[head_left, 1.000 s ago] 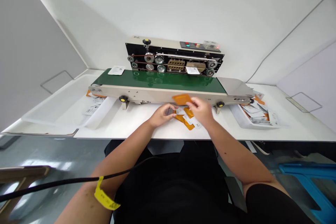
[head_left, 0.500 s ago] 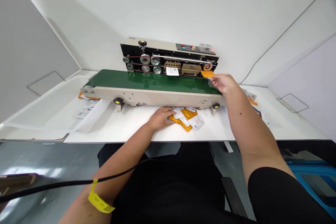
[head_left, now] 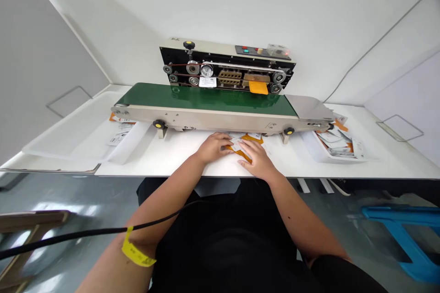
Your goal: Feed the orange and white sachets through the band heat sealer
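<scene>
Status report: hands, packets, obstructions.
Left hand and right hand at packet pile. Orange packet, white packet up at machine. Nothing seen blocking either hand.

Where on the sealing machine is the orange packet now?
In the head view, the orange packet is toward the right end of the sealing machine, left of two metal pulleys.

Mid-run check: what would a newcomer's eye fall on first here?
Probably the green conveyor belt spanning mid-picture, then the orange packet at the band sealer behind it, toward the right end. Nearer, the left hand and right hand are on orange and white packets on the table. At lower left, a bright yellow tag hangs from the black cable.
</scene>
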Demonstrator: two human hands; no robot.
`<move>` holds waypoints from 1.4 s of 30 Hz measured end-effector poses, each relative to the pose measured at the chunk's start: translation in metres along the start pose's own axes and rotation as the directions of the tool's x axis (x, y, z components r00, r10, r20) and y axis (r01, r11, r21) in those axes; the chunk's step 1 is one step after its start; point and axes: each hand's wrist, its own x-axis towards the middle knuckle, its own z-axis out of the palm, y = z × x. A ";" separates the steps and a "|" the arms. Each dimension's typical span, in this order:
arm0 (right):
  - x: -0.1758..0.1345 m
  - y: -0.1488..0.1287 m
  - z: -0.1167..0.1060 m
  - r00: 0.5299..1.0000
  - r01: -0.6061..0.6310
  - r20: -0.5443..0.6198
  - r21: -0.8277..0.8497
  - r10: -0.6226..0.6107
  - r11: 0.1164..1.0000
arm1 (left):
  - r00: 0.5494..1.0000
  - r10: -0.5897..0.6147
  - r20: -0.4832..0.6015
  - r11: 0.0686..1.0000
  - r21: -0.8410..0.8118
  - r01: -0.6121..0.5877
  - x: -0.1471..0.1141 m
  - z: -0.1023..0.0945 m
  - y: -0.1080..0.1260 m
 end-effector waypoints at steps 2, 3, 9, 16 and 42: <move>-0.001 0.005 0.008 0.997 -0.015 0.075 -0.021 0.017 1.000 | 0.999 0.029 0.018 0.999 -0.024 -0.029 0.001 0.000 0.003; -0.001 0.007 0.010 0.995 -0.008 0.100 -0.021 0.010 1.000 | 0.998 0.049 0.033 0.999 -0.022 -0.048 0.001 0.000 0.004; 0.002 0.014 0.012 0.986 0.056 0.150 0.068 -0.066 0.996 | 0.995 0.050 0.084 0.999 0.018 -0.051 -0.002 0.002 0.011; 0.001 0.012 0.012 0.995 -0.093 0.057 0.136 0.086 0.986 | 0.993 0.045 0.113 0.998 -0.055 -0.039 -0.001 -0.004 0.018; 0.001 0.007 0.009 0.995 -0.078 0.065 0.081 0.073 0.994 | 0.868 -0.347 -0.355 0.806 -0.587 0.082 -0.001 -0.004 0.000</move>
